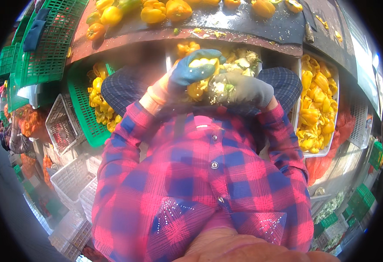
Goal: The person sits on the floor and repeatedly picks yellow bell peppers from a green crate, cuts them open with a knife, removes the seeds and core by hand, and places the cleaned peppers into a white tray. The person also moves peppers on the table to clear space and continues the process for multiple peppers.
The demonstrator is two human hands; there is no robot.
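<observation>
My left hand point(191, 70), in a blue glove, is closed around a yellow bell pepper point(205, 62) with its cut rim showing. My right hand point(244, 90), in a seed-covered grey glove, curls beside it around a pepper core point(222, 88) with pale seeds and a bit of green stem. Another yellow pepper part point(196, 91) shows under the left hand; whether it belongs to the held pepper I cannot tell. Beyond my hands, a container between my knees holds pale cores and seed clumps point(242, 62) and an orange-yellow pepper point(187, 49).
Whole yellow peppers point(153, 12) lie on the seed-strewn tabletop point(276, 31) ahead. A knife-like handle point(308, 32) rests at its right. Hollowed peppers fill a white crate point(327, 149) at right and a green basket point(80, 108) at left. Stacked green crates point(44, 55) stand far left.
</observation>
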